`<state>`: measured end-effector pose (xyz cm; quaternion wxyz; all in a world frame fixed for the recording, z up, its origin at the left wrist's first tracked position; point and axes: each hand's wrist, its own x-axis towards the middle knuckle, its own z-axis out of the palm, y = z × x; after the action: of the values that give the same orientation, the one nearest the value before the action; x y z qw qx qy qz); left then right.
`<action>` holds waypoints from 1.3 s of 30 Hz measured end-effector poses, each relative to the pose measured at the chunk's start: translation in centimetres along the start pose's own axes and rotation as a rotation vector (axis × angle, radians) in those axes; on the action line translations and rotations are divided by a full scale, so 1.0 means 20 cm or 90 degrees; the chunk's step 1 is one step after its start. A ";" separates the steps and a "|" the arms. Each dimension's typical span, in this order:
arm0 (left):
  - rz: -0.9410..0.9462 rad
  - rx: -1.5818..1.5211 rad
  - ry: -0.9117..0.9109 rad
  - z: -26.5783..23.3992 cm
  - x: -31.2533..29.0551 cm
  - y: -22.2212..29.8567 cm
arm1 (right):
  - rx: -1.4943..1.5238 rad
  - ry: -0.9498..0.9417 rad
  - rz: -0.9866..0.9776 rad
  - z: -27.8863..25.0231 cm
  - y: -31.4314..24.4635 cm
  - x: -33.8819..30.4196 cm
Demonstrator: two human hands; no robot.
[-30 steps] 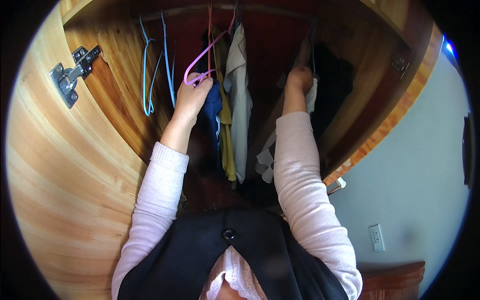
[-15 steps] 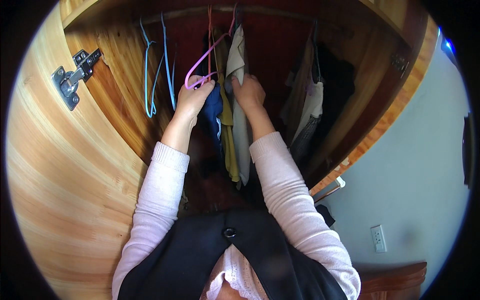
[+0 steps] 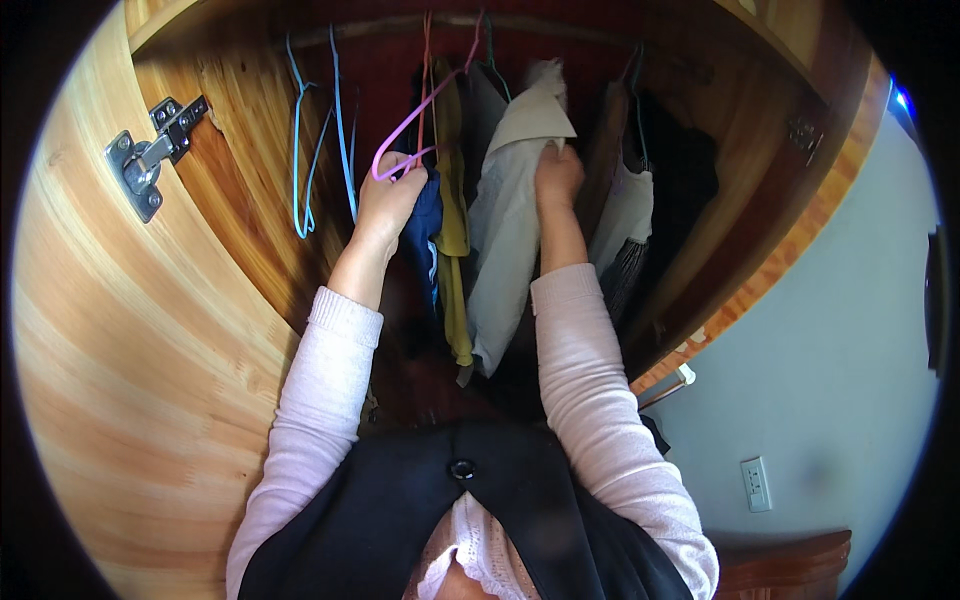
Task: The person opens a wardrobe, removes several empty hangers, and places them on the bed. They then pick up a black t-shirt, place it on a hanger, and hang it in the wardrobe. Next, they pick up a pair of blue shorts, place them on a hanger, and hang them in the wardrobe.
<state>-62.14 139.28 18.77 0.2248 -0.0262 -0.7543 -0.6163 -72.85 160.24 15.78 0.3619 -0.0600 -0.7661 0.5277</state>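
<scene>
My left hand is closed at the lower bend of a pink hanger, which hooks on the rod. A dark blue garment hangs right beside its fingertips, with a mustard garment next to it. My right hand grips a white garment near its upper edge. The garment's upper part is folded over and stands apart from the pink hanger, and its lower end hangs down. The fingertips of my right hand are partly hidden by the cloth.
Blue hangers hang at the left on the rod. More clothes hang at the right, near the wardrobe's side wall. The open wooden door with its metal hinge stands at the left. A wall socket is on the right.
My right hand has moved right with the white garment, drawing it away from the pink hanger and spreading it wider. A green hanger now shows behind it. My left hand has barely moved.
</scene>
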 end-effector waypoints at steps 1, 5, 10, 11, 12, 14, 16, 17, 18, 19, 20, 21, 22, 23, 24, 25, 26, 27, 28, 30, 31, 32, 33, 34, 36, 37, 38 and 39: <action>0.003 0.015 0.006 0.00 0.00 0.00 | -0.019 0.021 0.010 -0.03 0.01 0.02; 0.069 0.079 0.033 -0.01 0.02 -0.03 | -0.136 0.084 0.073 -0.15 0.04 0.13; 0.177 0.192 0.084 -0.01 -0.02 0.02 | -0.249 0.108 0.190 -0.26 0.08 0.23; 0.185 0.202 0.086 -0.01 -0.02 0.02 | -0.255 0.098 0.185 -0.28 0.10 0.24; 0.195 0.212 0.090 -0.01 -0.02 0.02 | -0.261 0.089 0.179 -0.29 0.11 0.24; 0.223 0.228 0.091 -0.02 -0.02 0.02 | -0.236 0.124 0.160 -0.29 0.16 0.21; 0.263 0.240 0.088 -0.02 -0.02 0.02 | -0.279 0.166 0.058 -0.31 0.25 0.18; 0.304 0.269 0.107 -0.01 -0.02 0.02 | -0.301 0.187 0.007 -0.32 0.28 0.18; 0.345 0.299 0.127 0.00 -0.03 0.03 | -0.271 0.244 -0.028 -0.33 0.28 0.15; 0.386 0.329 0.147 0.01 -0.03 0.03 | -0.242 0.300 -0.063 -0.32 0.27 0.12; 0.405 0.336 0.152 0.02 -0.04 0.03 | -0.211 0.357 -0.098 -0.31 0.25 0.11; 0.425 0.344 0.157 0.02 -0.05 0.05 | -0.080 0.340 -0.109 -0.32 0.23 0.10; 0.446 0.351 0.161 0.03 -0.05 0.06 | 0.051 0.321 -0.119 -0.33 0.20 0.10; 0.485 0.344 0.145 0.04 -0.05 0.07 | 0.181 0.299 -0.128 -0.33 0.18 0.10; 0.521 0.345 0.132 0.04 -0.05 0.08 | 0.308 0.174 0.006 -0.34 0.10 0.07; 0.554 0.345 0.119 0.03 -0.06 0.07 | 0.426 0.042 0.141 -0.36 -0.02 0.01; 0.560 0.365 0.089 0.03 -0.07 0.07 | 0.537 -0.090 0.274 -0.37 -0.11 -0.05; 0.555 0.373 0.056 0.05 -0.08 0.07 | 0.529 -0.159 0.255 -0.38 -0.14 -0.09; 0.552 0.384 0.039 0.06 -0.09 0.07 | 0.520 -0.231 0.238 -0.37 -0.17 -0.12; 0.552 0.392 0.025 0.06 -0.09 0.07 | 0.441 -0.293 0.180 -0.29 -0.22 -0.19; 0.556 0.387 0.023 0.07 -0.09 0.08 | 0.370 -0.277 0.142 -0.22 -0.23 -0.23; 0.559 0.382 0.022 0.08 -0.09 0.08 | 0.362 -0.304 0.144 -0.15 -0.21 -0.22; 0.520 0.369 0.000 0.10 -0.09 0.11 | 0.309 -0.334 0.116 -0.04 -0.10 -0.15; 0.467 0.372 -0.011 0.07 -0.10 0.11 | 0.391 -0.386 0.215 -0.02 -0.17 -0.20; 0.425 0.389 -0.020 0.04 -0.12 0.11 | 0.443 -0.412 0.254 0.01 -0.24 -0.29; 0.438 0.402 -0.018 0.03 -0.12 0.11 | 0.413 -0.384 0.190 0.04 -0.23 -0.30; 0.450 0.416 -0.016 0.02 -0.12 0.12 | 0.383 -0.355 0.128 0.07 -0.22 -0.30; 0.449 0.405 -0.025 0.02 -0.12 0.13 | 0.353 -0.329 0.099 0.09 -0.22 -0.31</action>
<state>-59.27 140.86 20.15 0.4028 -0.2223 -0.8548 -0.2400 -68.22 154.02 16.10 0.1182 0.1171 -0.6538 0.7381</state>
